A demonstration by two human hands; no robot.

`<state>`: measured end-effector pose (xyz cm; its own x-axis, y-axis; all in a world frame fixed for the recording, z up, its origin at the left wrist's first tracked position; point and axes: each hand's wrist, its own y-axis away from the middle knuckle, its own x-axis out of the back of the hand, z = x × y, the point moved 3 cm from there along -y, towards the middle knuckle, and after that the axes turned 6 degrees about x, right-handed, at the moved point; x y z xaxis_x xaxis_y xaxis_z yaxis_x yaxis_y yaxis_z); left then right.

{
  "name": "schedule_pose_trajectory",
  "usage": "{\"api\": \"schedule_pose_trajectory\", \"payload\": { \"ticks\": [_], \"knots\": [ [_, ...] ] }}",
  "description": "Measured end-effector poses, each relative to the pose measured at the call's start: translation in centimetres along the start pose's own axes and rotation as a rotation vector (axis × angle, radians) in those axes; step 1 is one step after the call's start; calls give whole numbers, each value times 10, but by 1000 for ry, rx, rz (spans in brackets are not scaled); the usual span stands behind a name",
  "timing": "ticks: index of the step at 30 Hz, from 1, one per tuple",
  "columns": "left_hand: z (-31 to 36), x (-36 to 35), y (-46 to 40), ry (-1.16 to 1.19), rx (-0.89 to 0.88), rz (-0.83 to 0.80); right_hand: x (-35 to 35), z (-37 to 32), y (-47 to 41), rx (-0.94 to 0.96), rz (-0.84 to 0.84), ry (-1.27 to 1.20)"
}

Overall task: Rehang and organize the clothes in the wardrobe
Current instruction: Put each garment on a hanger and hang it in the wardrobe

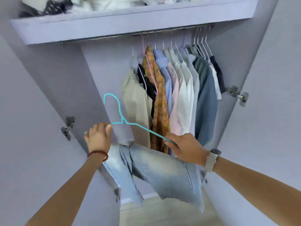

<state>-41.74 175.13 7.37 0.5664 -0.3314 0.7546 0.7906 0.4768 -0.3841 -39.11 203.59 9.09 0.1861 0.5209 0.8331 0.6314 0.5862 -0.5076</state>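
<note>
Both hands grip a teal hanger (123, 123): left hand (97, 137) fingers curl round one end, right hand (185, 148) fingers pinch the other; pale jeans (156, 170) drape below them.

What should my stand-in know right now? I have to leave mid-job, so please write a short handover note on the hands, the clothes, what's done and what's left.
Left hand: grips one end of the teal hanger.
Right hand: grips the other end.
Light blue jeans are draped over the hanger's lower bar, held in front of the open wardrobe, not yet on the rail.
Done: a row of shirts already hangs on the right part of the rail.
Left: hook the jeans' hanger onto the rail; its left part looks free. Loose clothes lie on the top shelf.
</note>
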Motion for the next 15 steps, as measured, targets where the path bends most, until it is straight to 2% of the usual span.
{"api": "schedule_pose_trajectory", "payload": {
  "ticks": [3,5,11,15],
  "knots": [
    [5,12,-29,-6,118,47,-15,9,-47,-3,32,-85],
    [16,23,-39,31,121,119,-25,12,-74,-12,63,-124],
    [34,65,-77,145,-28,316,-47,3,-150,-46,152,-164],
    [48,89,-125,161,-206,438,-62,-1,-201,-175,197,-222]
  ]
}}
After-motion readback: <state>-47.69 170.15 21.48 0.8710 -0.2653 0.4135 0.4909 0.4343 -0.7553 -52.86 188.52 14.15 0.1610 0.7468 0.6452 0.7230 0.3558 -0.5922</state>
